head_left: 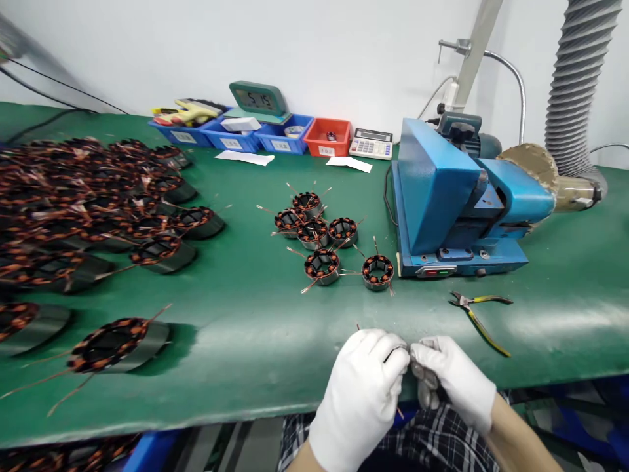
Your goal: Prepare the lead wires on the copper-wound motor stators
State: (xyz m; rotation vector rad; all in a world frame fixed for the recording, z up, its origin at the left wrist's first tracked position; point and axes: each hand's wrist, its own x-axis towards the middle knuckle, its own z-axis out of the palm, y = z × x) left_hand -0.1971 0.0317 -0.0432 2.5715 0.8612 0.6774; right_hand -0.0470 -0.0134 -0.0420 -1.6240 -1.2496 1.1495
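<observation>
Steadying a coil at the bench edge, both gloves close together

From my remote seat, the head camera shows a green bench (246, 367) with two white-gloved hands at its near edge. My left hand (364, 377) has its fingers curled and clamped on a coil (401, 413), nearly all hidden in the glove; only thin copper ends poke out, one above, one below. My right hand (453, 375) is just beside it, thumb bent in toward the fingers; I cannot tell whether they pinch a wire.

Ahead, six loose coils (322, 267) lie with their wires splayed. To their right is a blue machine (437, 190), and in front of it lie cutters (464, 302), handles spread, near my right hand. A blurred pile (164, 252) of coils fills the left side.

To do this well, I would let the left hand bear the weight by the outer rim and leave the fine finger work to the right. A gentle pinch seems best, since copper this thin probably kinks when tugged. I would leave the free ends clear of the glove cloth, and work further over the bench, so that a slip lands there rather than on the plaid lap (437, 436).
</observation>
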